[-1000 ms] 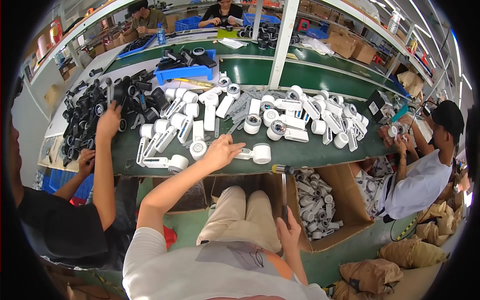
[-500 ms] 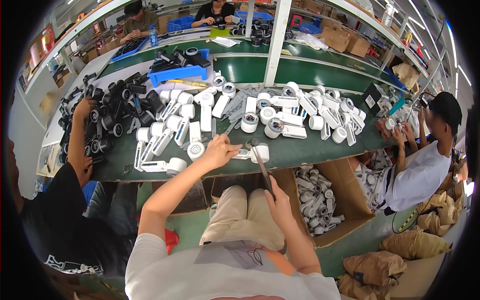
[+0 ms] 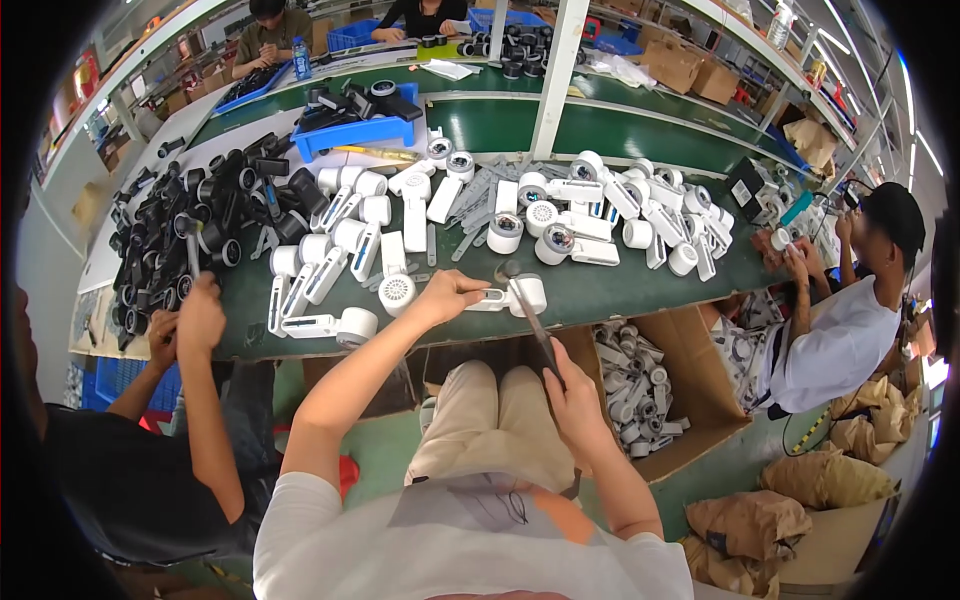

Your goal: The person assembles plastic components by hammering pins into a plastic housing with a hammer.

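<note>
A white handheld fan (image 3: 535,289) with a round head lies near the front edge of the green bench. The fingertips of my left hand (image 3: 446,297) are pinched at the end of its handle. In my right hand (image 3: 577,395) is a hammer (image 3: 538,335) with a dark grip and a metal shaft. Its head is over the fan, beside the joint of handle and round head; I cannot tell whether they touch. Many more white fans (image 3: 403,292) are heaped behind and to the left, with a pile of flat grey strips (image 3: 482,197) among them.
Black fans (image 3: 215,205) are heaped at left, where a co-worker's hand (image 3: 200,312) holds a hammer. Behind stands a blue bin (image 3: 360,132) of black parts. A cardboard box (image 3: 690,365) of white parts stands below the bench edge at right. Another co-worker (image 3: 835,330) sits at right.
My left fingers have drawn together at the fan's handle. My right hand and hammer have shifted slightly right. The left co-worker's arms have moved, and a hammer now shows there.
</note>
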